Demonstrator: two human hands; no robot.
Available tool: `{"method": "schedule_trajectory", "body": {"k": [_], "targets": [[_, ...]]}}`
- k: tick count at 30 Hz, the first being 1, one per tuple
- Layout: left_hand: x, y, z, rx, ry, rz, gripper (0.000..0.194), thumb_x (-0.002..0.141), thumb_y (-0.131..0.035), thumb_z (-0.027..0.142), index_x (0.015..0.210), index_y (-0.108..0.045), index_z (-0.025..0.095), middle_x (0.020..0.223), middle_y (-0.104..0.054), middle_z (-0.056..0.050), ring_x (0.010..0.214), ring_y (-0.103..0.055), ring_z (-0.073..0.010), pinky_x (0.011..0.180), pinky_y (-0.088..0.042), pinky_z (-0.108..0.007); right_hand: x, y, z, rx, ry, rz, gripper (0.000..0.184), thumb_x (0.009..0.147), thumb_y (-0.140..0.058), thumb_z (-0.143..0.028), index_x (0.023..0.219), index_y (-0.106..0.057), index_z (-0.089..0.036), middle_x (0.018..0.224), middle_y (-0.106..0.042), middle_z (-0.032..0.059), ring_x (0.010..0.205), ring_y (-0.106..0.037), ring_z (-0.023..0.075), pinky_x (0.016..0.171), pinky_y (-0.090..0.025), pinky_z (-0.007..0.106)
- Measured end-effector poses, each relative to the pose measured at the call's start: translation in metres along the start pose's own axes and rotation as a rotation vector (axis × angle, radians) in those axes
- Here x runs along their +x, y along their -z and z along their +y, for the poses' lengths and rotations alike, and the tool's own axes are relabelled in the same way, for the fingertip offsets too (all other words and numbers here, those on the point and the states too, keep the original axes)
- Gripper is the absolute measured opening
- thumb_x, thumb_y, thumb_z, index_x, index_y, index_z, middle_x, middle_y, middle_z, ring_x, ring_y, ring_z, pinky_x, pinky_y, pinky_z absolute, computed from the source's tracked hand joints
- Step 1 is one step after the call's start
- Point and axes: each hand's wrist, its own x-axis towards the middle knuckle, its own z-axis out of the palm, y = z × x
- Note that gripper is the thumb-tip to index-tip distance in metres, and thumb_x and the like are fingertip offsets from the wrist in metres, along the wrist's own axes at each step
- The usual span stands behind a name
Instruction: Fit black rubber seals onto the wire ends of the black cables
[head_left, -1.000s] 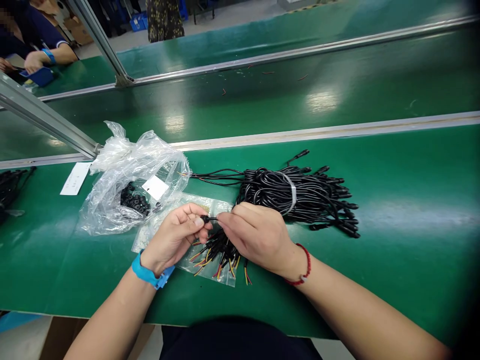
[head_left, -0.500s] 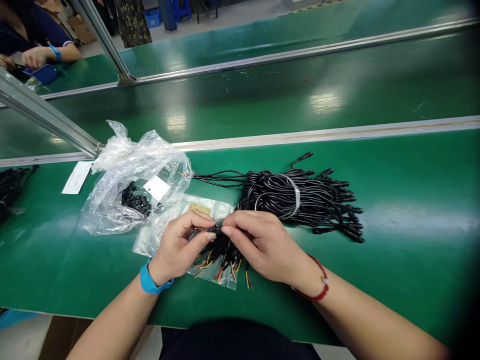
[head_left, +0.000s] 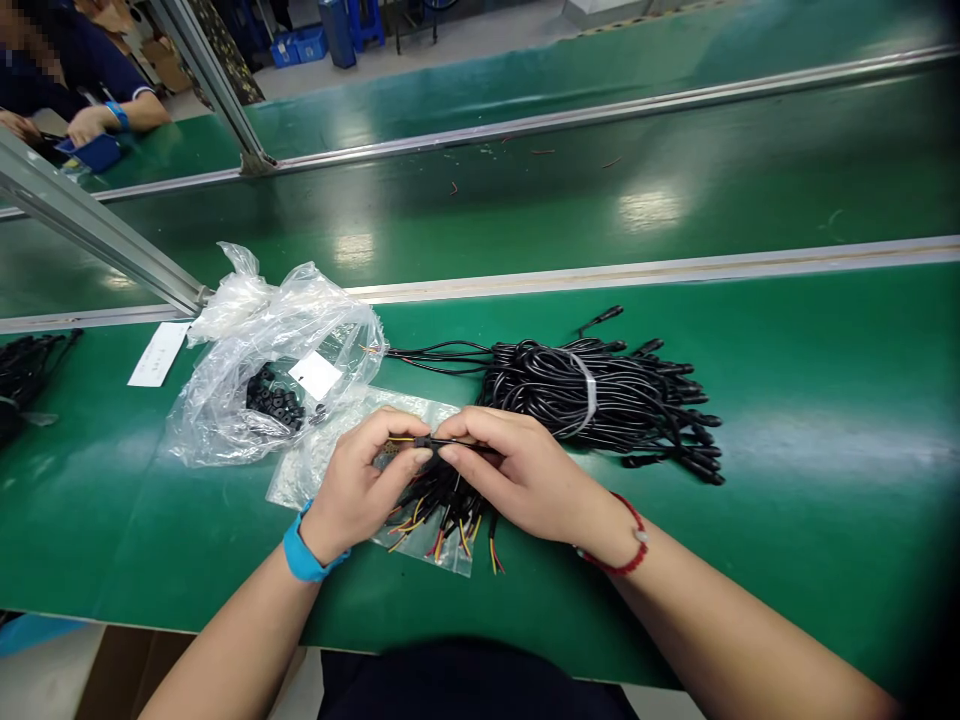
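Between thumb and fingers, my left hand [head_left: 361, 478] pinches a small black grommet [head_left: 422, 442], with yellow-tipped wire ends poking out toward the palm. My right hand [head_left: 517, 465] grips the black cable [head_left: 444, 442] just to the right of that grommet. Below both hands lies a heap of black cable ends [head_left: 450, 495] with stripped red and yellow wires, on a clear zip bag [head_left: 300, 475]. A bundle of black cables [head_left: 592, 395], tied with a pale band, rests behind my right hand.
A clear plastic bag [head_left: 217, 400] holds small black grommets [head_left: 274, 400] and a white label. A paper slip [head_left: 159, 354] and more black cables [head_left: 30, 375] lie at the left. A metal post [head_left: 97, 220] slants nearby. Across the bench, a co-worker's hand [head_left: 90, 125] is by a blue tray [head_left: 94, 152].
Both hands have risen slightly away from me. My right fingers have slid a little along the cable, so more of it shows beside the grommet. The co-worker's hand has shifted right.
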Motion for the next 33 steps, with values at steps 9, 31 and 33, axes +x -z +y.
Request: {"method": "schedule_trajectory", "body": {"k": [9, 31, 33], "targets": [[-0.004, 0.000, -0.004, -0.056, 0.002, 0.007, 0.010, 0.081, -0.062, 0.016, 0.090, -0.061, 0.019, 0.087, -0.063, -0.005, 0.082, -0.059, -0.0155, 0.072, -0.047, -0.027, -0.003, -0.001, 0.000, -0.095, 0.037, 0.007, 0.018, 0.091, -0.045, -0.019, 0.080, -0.059, -0.017, 0.065, -0.058, -0.0009, 0.058, -0.050, 0.0101, 0.058, -0.037, 0.022], [0.002, -0.003, -0.001, 0.095, -0.047, 0.025, 0.011, 0.081, -0.061, 0.016, 0.091, -0.060, 0.020, 0.082, -0.061, -0.003, 0.073, -0.057, -0.0141, 0.067, -0.046, -0.027, -0.003, 0.002, 0.000, -0.157, 0.007, 0.055, 0.012, 0.089, -0.049, -0.019, 0.087, -0.060, -0.019, 0.075, -0.066, 0.0013, 0.069, -0.059, 0.0127, 0.064, -0.043, 0.024], [0.002, -0.003, -0.001, 0.104, -0.051, 0.028, 0.009, 0.080, -0.062, 0.017, 0.088, -0.061, 0.020, 0.082, -0.063, -0.004, 0.075, -0.059, -0.0156, 0.068, -0.046, -0.029, -0.004, 0.001, 0.000, -0.163, 0.018, 0.058, 0.015, 0.090, -0.047, -0.019, 0.082, -0.060, -0.018, 0.070, -0.064, 0.0007, 0.063, -0.057, 0.0120, 0.060, -0.041, 0.023]]}}
